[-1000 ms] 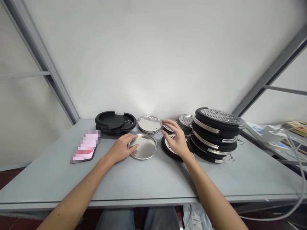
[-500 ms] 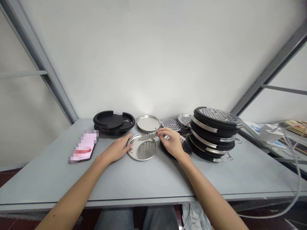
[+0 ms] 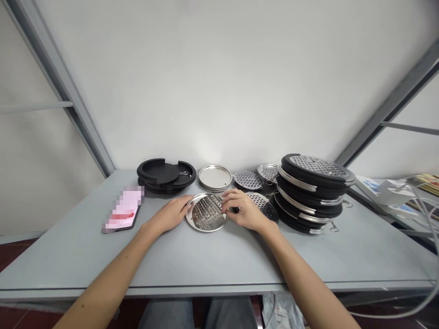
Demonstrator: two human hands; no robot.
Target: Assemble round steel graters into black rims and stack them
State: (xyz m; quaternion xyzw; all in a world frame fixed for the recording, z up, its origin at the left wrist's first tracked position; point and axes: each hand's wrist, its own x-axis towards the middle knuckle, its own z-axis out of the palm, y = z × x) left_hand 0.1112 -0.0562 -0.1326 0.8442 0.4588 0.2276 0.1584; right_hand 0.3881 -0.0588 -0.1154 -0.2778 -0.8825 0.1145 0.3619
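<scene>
A round metal plate (image 3: 195, 224) with a raised rim lies on the table in front of me. Inside it a perforated metal grater disc (image 3: 207, 211) sits low and covers much of its bright face. At the plate's left rim rests my left hand (image 3: 169, 214), fingers stretched out and touching the edge. My right hand (image 3: 244, 209) has its fingers bent around the right edge of the grater disc; the exact grip is partly hidden. Behind that hand, a black round holder with a grater face (image 3: 262, 203) is partly covered.
Black rings (image 3: 161, 176) are stacked back left, near a phone (image 3: 122, 210). Several plain metal plates (image 3: 215, 176) are piled behind the work. Beside them lie grater discs (image 3: 248, 180). A tall stack of black-rimmed graters (image 3: 310, 196) stands right, with wire hooks jutting out.
The grater disc has come down from a raised, tilted position into the metal plate. My right hand has moved lower with it, while my left hand stays at the plate's rim.
</scene>
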